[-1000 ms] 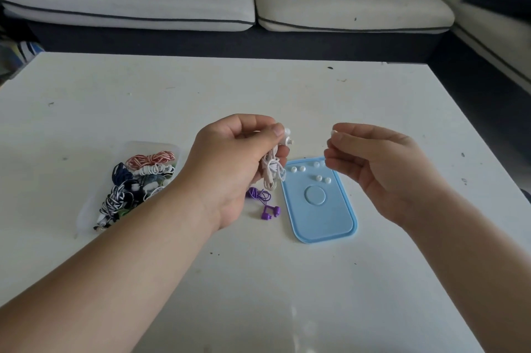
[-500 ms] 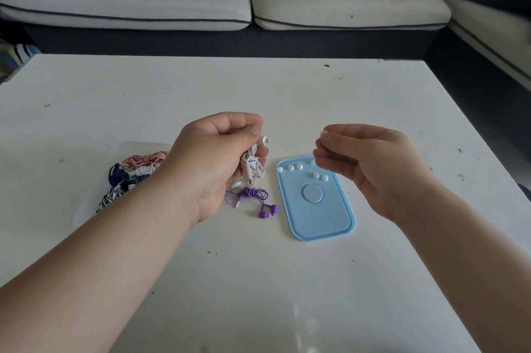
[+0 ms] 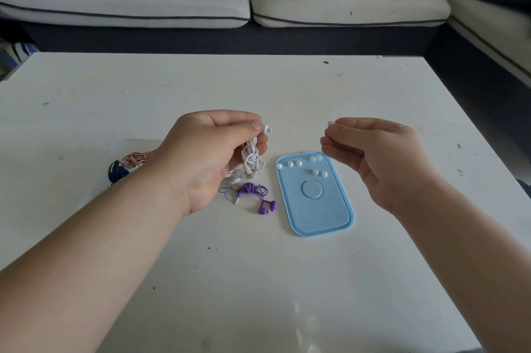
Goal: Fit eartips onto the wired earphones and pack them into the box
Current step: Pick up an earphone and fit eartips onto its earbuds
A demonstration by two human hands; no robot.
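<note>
On the table [image 3: 258, 281], far left, a clear box [image 3: 129, 144] holds coiled earphone sets [image 3: 135, 158]; the left hand [image 3: 212, 157] curls round the white earphones [image 3: 253, 161], thumb and forefinger pinching one bud [image 3: 267, 129] so its bare nozzle points right; the cable looks limp and light, the bud small and hard, best held close behind the nozzle; purple earphones [image 3: 253, 194] lie below; a blue tray [image 3: 319, 214] carries loose eartips [image 3: 298, 163]; the right hand [image 3: 382, 157] pinches one eartip [image 3: 330, 123], probably soft and springy, easily dropped, best gripped lightly by its skirt.
</note>
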